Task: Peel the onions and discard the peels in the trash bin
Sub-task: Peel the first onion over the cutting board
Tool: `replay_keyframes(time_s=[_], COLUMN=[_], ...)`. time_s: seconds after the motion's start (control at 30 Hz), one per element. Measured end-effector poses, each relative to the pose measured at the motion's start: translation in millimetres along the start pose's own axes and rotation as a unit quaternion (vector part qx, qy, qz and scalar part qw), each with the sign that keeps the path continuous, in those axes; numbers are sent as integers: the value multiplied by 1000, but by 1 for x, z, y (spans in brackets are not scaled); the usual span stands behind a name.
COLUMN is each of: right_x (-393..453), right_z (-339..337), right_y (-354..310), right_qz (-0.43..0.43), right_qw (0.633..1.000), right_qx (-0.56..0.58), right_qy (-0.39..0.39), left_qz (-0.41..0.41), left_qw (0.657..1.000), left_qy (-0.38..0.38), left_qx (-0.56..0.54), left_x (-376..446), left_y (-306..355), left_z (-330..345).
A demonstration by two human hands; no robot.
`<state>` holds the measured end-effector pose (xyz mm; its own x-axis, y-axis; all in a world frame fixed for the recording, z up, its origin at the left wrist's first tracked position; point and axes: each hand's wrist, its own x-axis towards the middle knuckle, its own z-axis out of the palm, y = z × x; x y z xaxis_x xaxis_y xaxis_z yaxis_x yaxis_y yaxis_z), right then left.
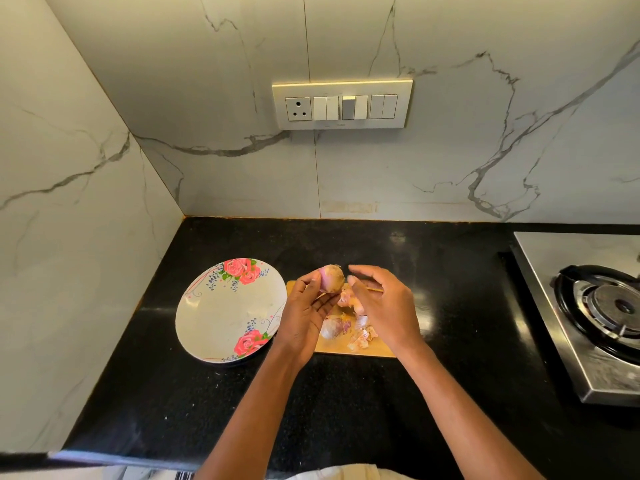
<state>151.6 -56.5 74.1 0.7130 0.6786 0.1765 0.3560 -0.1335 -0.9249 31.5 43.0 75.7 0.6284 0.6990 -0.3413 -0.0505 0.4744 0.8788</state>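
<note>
Two hands met above the cutting board [360, 349]: left hand [304, 315] gripped the onion [331, 278]; right hand [382, 304], at its 3 o'clock, hovered loosely curled, empty. Peels [360, 336] littered the board.

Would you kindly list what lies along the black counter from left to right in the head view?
Round white plate with pink roses → left hand holding a partly peeled pinkish onion → right hand over the wooden cutting board → steel gas stove.
</note>
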Motion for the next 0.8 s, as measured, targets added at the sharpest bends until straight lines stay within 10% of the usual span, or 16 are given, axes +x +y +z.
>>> replay_keyframes(time_s=[0.23,0.8], right_x=[3,1], right_z=[-5,-9], right_y=[-4,3], right_qz=[-176,-181], right_qw=[978,973], right_qx=[-106,-133], right_qy=[-45,-42], left_qz=[26,33], left_qw=[997,988], left_qy=[-10,-20], left_qx=[70,148], left_x=[0,2], left_y=[-4,-1], left_z=[4,-2])
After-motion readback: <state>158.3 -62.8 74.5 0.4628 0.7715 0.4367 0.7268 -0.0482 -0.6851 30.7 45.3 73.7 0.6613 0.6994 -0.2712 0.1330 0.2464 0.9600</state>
